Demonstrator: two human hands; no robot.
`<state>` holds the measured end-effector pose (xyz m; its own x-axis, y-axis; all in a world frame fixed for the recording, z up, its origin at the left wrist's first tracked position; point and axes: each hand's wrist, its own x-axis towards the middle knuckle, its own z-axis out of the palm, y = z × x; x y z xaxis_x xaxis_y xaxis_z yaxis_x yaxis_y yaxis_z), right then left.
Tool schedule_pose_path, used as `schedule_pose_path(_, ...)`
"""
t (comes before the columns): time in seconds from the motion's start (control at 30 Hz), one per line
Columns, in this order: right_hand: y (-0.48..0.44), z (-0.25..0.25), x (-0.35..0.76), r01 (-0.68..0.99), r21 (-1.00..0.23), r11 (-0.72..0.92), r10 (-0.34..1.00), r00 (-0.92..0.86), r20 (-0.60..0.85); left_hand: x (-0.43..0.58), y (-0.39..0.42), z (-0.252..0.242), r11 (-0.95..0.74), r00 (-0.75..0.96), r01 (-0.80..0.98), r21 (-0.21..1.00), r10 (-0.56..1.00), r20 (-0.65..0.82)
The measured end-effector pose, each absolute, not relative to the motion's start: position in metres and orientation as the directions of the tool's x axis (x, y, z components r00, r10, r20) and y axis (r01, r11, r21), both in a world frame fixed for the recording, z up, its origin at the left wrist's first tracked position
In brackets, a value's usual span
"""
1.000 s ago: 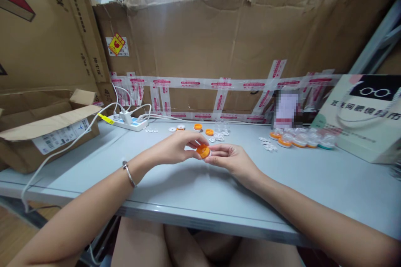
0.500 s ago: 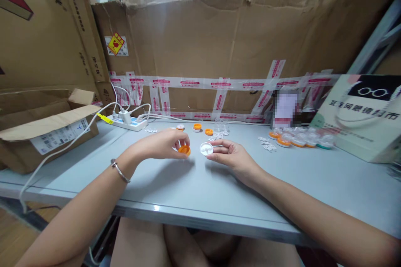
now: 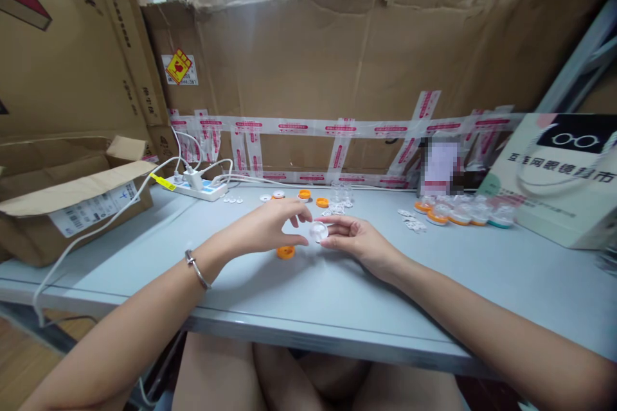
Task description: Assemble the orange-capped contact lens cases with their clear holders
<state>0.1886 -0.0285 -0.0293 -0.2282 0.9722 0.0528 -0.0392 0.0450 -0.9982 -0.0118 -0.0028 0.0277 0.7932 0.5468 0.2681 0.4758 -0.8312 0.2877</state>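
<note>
Between the thumb and fingers of my right hand is a small round white cap, held on its right rim just above the table. My left hand is to the left of it, thumb and fingers apart and curved towards the cap, with nothing between them. An orange round cap lies on the table under my left hand, its upper edge partly hidden by the thumb. Behind the hands lie another orange cap, an orange-and-white one and several small white pieces.
Clear domed containers with orange and green bases stand at the right, beside a paper bag. At the left are a power strip with white cables and an open cardboard box. A tall cardboard sheet closes off the back.
My left hand has let go of the orange cap, which now lies on the table, and has moved right towards the white cap. My right hand stays nearly in place with the white cap.
</note>
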Motion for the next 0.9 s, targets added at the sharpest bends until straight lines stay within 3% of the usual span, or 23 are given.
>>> schedule_pose_path(0.27, -0.026, -0.028, 0.196, 0.018, -1.0, 0.022, 0.936, -0.351, 0.014, 0.003, -0.001, 0.009, -0.868, 0.795, 0.395, 0.302, 0.487, 0.361)
schedule_pose_path(0.5, -0.023, -0.024, 0.2, 0.009, -0.996, 0.091, 0.949, -0.303, 0.084, 0.005, 0.0, 0.006, -0.89, 0.745, 0.361, 0.28, 0.455, 0.487)
schedule_pose_path(0.63, -0.027, -0.024, 0.193, 0.022, -0.987, 0.157, 0.967, -0.209, 0.149, 0.007, 0.0, 0.003, -0.854, 0.662, 0.403, 0.328, 0.52, 0.539)
schedule_pose_path(0.77, -0.032, -0.025, 0.186, 0.033, -0.987, 0.16, 0.975, -0.163, 0.152, 0.011, 0.0, 0.0, -0.772, 0.59, 0.501, 0.391, 0.635, 0.499)
schedule_pose_path(0.9, -0.032, -0.027, 0.183, 0.056, -0.982, 0.182, 0.975, -0.137, 0.173, 0.014, -0.005, 0.0, -0.736, 0.557, 0.588, 0.335, 0.669, 0.493)
